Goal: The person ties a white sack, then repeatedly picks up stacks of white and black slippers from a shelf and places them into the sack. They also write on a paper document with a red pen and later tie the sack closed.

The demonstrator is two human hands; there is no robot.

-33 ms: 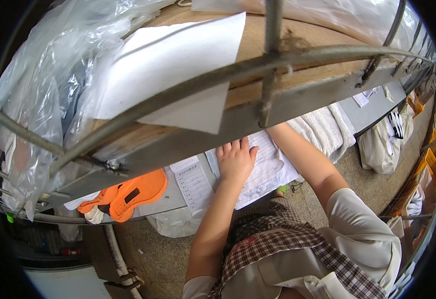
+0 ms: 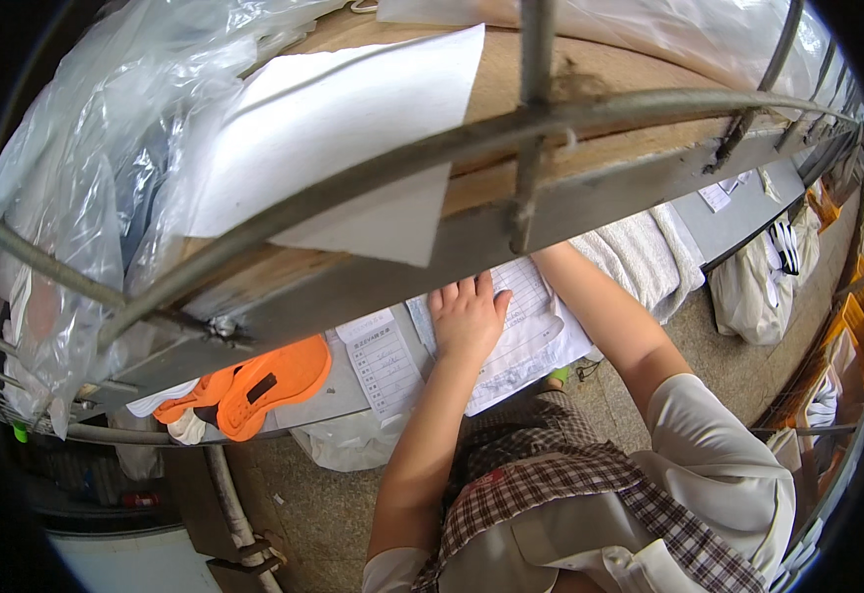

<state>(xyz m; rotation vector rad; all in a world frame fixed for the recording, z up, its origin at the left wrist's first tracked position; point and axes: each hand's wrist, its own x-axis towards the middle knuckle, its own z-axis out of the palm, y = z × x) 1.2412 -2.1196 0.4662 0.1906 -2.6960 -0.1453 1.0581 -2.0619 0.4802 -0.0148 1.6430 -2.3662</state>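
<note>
My left hand lies palm down on a stack of lined, handwritten paper sheets, its fingers stretched out and slightly spread. The tips of some fingers reach the shelf edge above. My right forearm crosses the right side of the sheets and passes under the shelf. The shelf hides my right hand, so whatever it holds or touches cannot be seen. Left of the stack is a printed form slip with handwriting on it. Further left lie orange shoe-insole-shaped pieces.
A wooden shelf with a metal rail spans the view above my hands, bearing a white sheet and clear plastic bags. A folded whitish cloth sits right of the papers. Beyond it, a filled white bag stands near orange crates.
</note>
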